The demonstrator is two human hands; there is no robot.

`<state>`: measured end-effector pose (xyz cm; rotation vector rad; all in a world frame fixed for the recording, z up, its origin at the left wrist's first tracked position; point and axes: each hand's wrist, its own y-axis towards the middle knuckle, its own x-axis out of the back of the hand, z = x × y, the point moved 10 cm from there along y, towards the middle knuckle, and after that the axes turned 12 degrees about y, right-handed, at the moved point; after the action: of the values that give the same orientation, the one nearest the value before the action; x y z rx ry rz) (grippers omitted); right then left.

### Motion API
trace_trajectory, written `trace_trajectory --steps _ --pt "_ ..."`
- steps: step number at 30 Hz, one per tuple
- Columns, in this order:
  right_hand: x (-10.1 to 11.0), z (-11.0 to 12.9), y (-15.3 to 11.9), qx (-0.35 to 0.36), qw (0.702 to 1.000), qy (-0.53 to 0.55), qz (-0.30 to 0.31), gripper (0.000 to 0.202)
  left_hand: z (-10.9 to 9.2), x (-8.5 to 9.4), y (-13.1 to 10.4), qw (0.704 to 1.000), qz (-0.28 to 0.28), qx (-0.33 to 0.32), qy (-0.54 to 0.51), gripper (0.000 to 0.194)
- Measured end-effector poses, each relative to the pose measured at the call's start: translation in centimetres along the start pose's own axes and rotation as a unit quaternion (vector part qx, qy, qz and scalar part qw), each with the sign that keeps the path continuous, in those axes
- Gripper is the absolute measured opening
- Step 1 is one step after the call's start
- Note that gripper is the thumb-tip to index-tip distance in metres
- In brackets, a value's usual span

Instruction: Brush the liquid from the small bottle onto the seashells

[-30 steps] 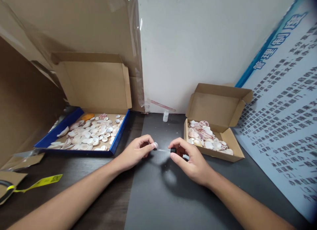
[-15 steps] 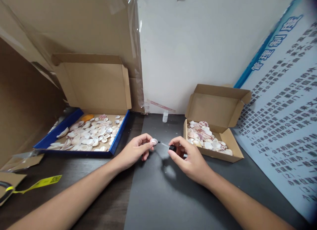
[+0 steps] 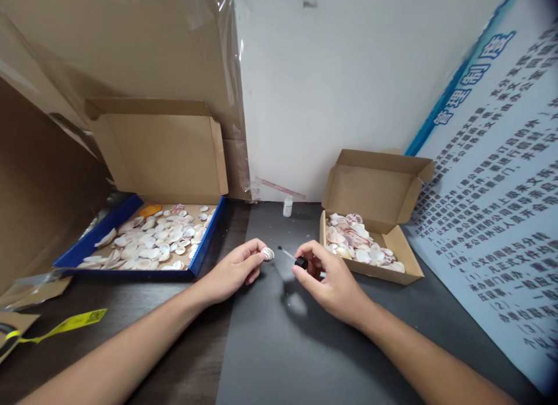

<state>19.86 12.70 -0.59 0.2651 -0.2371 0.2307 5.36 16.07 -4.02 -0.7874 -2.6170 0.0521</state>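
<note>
Checker: Confirm the grip of your left hand (image 3: 234, 269)
Guide: Your left thumb and forefinger are pinched on a small striped shell (image 3: 268, 253). The shell projects past your fingertips, over the dark mat (image 3: 270, 347)

Checker: Confirm the grip of your right hand (image 3: 333, 283)
Guide: Your right thumb and fingers grasp a black cap (image 3: 301, 262). A thin brush (image 3: 288, 254) extends from the cap, with its dark tip toward the shell. Tip and shell are near each other but apart

Checker: Locate the bottle in front of you
Guide: The small bottle (image 3: 288, 207) stands upright beyond your hands, at the far side of the mat, near the white wall (image 3: 349, 74). It is too small to tell whether its mouth is open

Checker: Identify the boxes on each side
Guide: On your left, a blue box (image 3: 96, 233) has its lid raised; pale shells (image 3: 152, 242) lie spread inside, with an orange shell (image 3: 150, 210) at the rear. On your right, a smaller cardboard box (image 3: 408, 251), lid also raised, holds heaped shells (image 3: 360, 242). Beside that box is a poster (image 3: 492, 207) with printed text. A yellow strip (image 3: 70, 325) lies near the left edge of your view
</note>
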Motion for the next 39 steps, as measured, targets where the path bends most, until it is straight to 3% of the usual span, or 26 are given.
trace_trajectory --steps 7,13,19,39 --pt "-1.0 0.8 -0.3 0.015 0.998 0.025 0.058 0.016 0.2 0.1 0.0 1.0 -0.007 -0.003 -0.013 0.032" --pt "-0.1 0.3 0.1 0.008 1.0 -0.005 0.006 0.013 0.0 0.1 0.1 1.0 -0.005 -0.006 -0.017 0.032" --pt "-0.6 0.3 -0.2 0.011 0.999 0.019 0.033 0.015 -0.3 0.1 0.0 1.0 -0.01 -0.004 -0.015 0.034" --pt "-0.3 0.3 -0.1 0.005 1.0 -0.001 0.028 0.013 -0.6 0.1 -0.2 1.0 -0.009 -0.014 0.004 0.033"
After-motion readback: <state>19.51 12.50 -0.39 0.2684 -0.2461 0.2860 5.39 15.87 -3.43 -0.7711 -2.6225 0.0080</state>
